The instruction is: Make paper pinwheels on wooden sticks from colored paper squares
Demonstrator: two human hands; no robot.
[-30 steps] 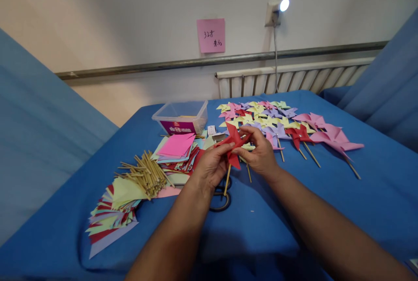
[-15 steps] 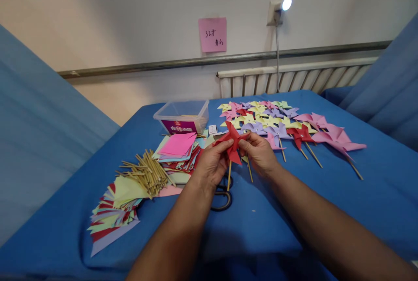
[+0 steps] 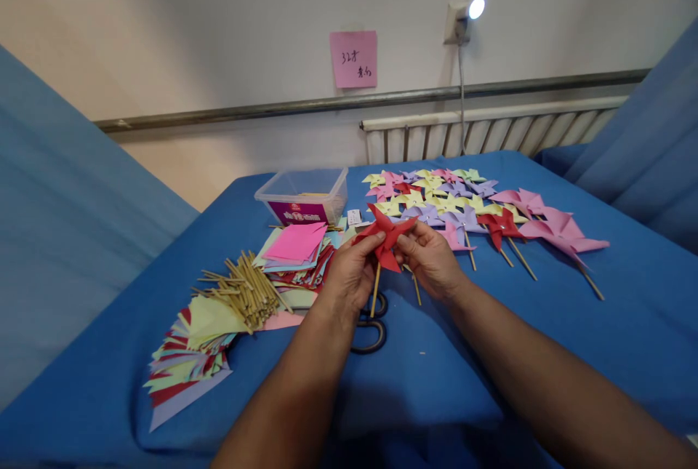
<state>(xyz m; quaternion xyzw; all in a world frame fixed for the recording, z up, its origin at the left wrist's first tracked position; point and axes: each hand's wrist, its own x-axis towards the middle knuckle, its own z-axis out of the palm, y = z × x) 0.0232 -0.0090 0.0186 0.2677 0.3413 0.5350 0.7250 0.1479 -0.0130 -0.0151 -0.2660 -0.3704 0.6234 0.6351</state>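
Observation:
Between my two hands is a red paper pinwheel (image 3: 388,242) on a thin wooden stick (image 3: 376,293) that points down. My left hand (image 3: 354,265) is closed on its left side, thumb near the centre. The fingers of my right hand (image 3: 430,254) pinch it from the right. Below my left hand, the black handles of a pair of scissors (image 3: 371,338) show on the blue cloth; the rest of them is hidden. Behind and to the right lie several finished pinwheels (image 3: 463,218) in yellow, purple, pink, red and green.
At left are a heap of short sticks (image 3: 248,291), fanned-out coloured paper (image 3: 188,367) and a stack of paper squares (image 3: 296,242). A clear plastic box (image 3: 337,200) stands behind them, near a small white box (image 3: 354,217). Blue cloth (image 3: 545,353) covers the table; a radiator (image 3: 507,120) is behind.
The red pinwheel has turned slightly between my fingers, and its stick's lower end has swung a little to the left. Both hands keep their grip.

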